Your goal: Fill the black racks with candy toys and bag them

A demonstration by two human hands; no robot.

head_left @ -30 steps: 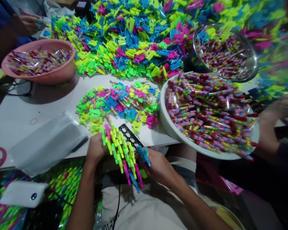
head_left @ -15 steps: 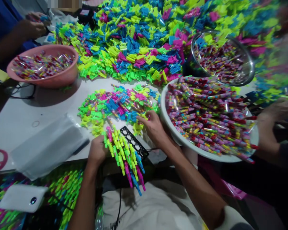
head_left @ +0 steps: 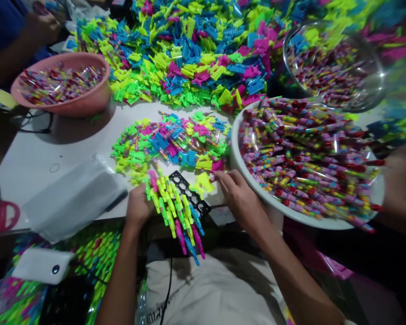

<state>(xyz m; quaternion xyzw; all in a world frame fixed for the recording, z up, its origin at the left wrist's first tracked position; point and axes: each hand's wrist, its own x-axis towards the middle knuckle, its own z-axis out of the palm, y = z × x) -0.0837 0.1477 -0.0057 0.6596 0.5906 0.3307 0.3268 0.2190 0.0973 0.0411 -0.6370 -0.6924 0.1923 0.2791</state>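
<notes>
Drawn back from the small pile (head_left: 169, 140) since the earlier frame, the right hand (head_left: 245, 198) is now lower, just beside the white basin (head_left: 236, 149). Behind the pile, a large heap of bright plastic pieces (head_left: 189, 58) covers the far part of the white table (head_left: 67, 155). At the table's near edge, between the two hands, a black holder (head_left: 190, 195) slants down to the right, its uncovered holes facing the right hand and packed rows (head_left: 172, 207) of bright pieces along its other side. Good handling here probably means keeping the holder steady so the rows do not slip, and the right-hand pinch light. The left hand (head_left: 138, 205) is closed at the upper end of the rows, its fingers mostly hidden. The right thumb and fingertips come together in a pinch at the edge of one yellow piece (head_left: 203, 184); blur hides the exact contact.
</notes>
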